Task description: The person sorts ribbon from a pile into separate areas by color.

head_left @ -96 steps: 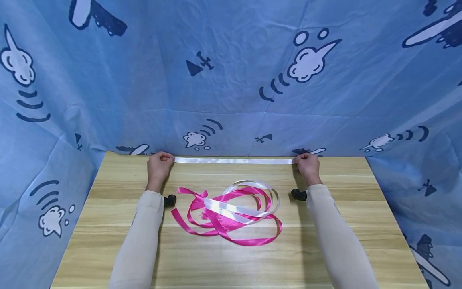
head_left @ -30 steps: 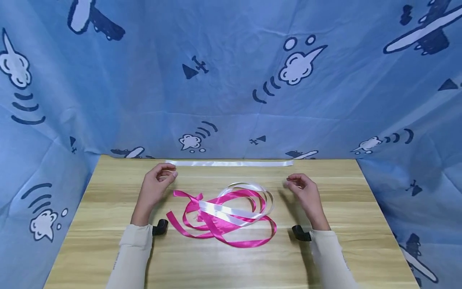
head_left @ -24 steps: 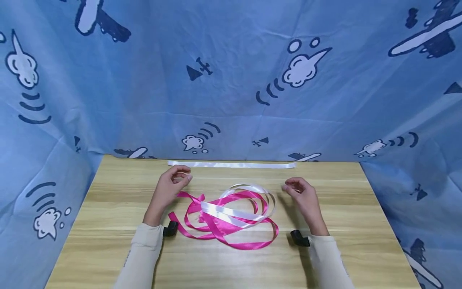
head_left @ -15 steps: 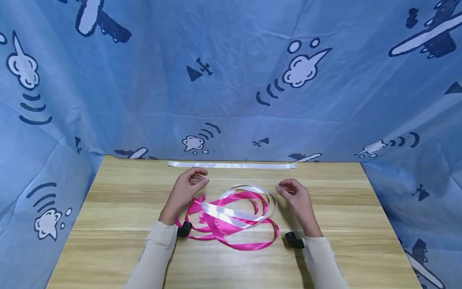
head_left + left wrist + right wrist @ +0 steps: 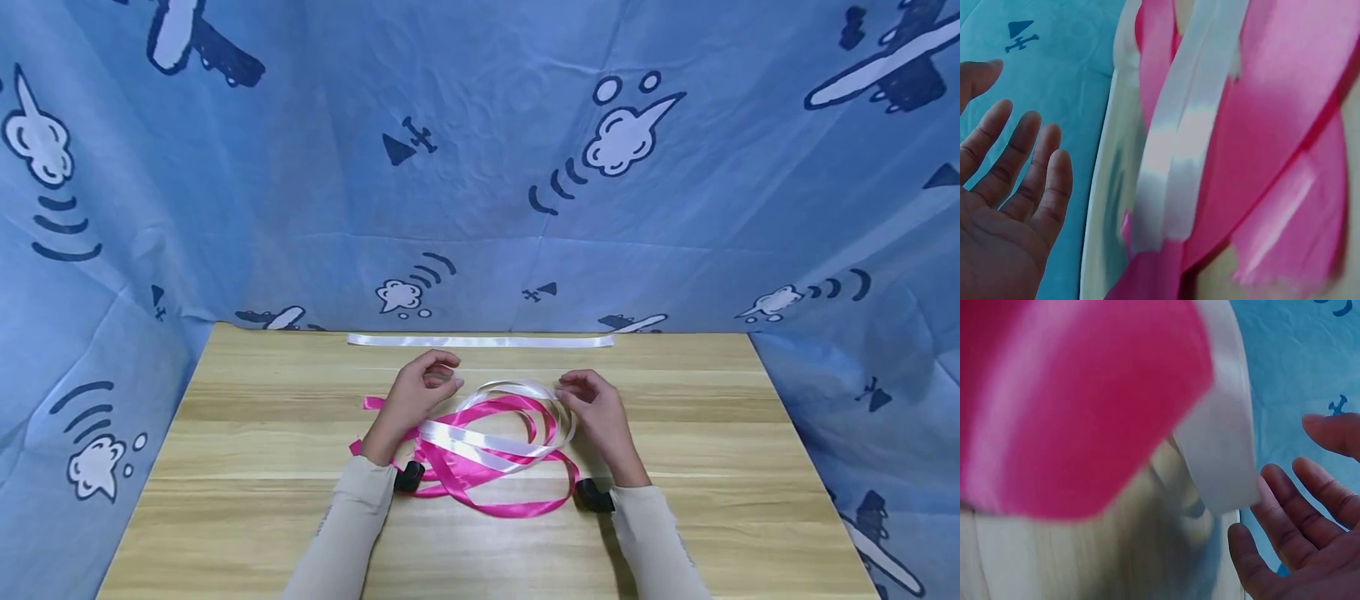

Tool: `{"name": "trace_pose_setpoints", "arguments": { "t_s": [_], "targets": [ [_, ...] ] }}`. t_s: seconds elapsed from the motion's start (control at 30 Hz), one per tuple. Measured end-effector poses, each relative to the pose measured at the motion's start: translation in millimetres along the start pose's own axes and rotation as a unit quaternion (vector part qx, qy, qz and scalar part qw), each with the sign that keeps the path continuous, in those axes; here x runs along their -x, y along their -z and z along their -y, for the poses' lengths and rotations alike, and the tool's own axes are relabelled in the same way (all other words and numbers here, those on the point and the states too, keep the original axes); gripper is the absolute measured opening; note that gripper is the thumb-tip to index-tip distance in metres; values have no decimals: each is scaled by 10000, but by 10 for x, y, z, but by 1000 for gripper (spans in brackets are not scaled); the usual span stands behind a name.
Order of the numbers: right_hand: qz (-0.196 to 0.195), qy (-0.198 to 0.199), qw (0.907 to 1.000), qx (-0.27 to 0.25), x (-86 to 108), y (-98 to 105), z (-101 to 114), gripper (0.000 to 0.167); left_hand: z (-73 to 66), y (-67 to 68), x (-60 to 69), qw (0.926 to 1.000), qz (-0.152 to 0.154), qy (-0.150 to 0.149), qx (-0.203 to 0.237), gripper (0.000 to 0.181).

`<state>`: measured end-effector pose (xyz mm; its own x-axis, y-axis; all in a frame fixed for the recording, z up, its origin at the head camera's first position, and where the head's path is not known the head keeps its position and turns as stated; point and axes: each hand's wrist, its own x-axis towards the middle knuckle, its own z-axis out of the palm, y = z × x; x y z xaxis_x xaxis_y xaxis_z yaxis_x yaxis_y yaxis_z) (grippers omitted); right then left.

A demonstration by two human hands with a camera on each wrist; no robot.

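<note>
Wood-grain table [image 5: 262, 400], blue printed cloth [image 5: 480, 175] rising behind and at both sides, pictured with planes and clouds; on the table, near the middle, a loose tangle of pink ribbon [image 5: 517, 509] and white ribbon [image 5: 461, 437], the white lying as narrow bands across the pink and looping round beyond it on the far right; along the far edge, well apart from the tangle, a flat white strip [image 5: 480, 342] stretched nearly straight, close to the foot of the cloth; left hand [image 5: 415, 396] over the left part of the tangle, covering some of the pink from the head view; its fingers loosely bent and parted, thumb well away from them, palm bare in the left wrist view; right hand [image 5: 600, 412] at the right side of the tangle, fingertips by the white loop; its fingers also parted and slack, thumb held off; the right wrist view sets a fingertip against the white edge, though contact cannot be told; both forearms in pale sleeves [image 5: 337, 529], a small black device [image 5: 410, 477] at the left wrist, another [image 5: 594, 497] at the right; nearest ribbon blurred in the right wrist view.
</note>
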<state>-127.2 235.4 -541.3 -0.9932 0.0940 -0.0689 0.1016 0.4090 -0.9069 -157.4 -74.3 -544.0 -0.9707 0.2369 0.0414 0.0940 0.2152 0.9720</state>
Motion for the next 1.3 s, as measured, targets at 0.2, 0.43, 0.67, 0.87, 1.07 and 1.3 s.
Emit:
{"name": "trace_pose_setpoints", "arguments": {
  "t_s": [0.2,0.43,0.67,0.87,1.07,1.3],
  "targets": [
    [109,55,9999,89,11,-82,11,27,25,-113,-11,9994,191,277,39,39],
    [137,54,9996,261,-23,-188,-14,25,75,-241,-41,9982,360,469,56,39],
    [123,147,9993,314,-47,-289,-19,23,85,-361,-72,9983,456,352,-63,34],
    [12,159,9989,445,-61,-380,-38,22,71,-426,-77,9986,375,290,-218,30],
    [-174,115,9987,475,-70,-433,-35,20,100,-462,-79,9989,247,252,-323,24],
    [-238,110,9980,567,-72,-447,-29,20,108,-487,-80,9977,175,301,-583,22]
  ]
}}
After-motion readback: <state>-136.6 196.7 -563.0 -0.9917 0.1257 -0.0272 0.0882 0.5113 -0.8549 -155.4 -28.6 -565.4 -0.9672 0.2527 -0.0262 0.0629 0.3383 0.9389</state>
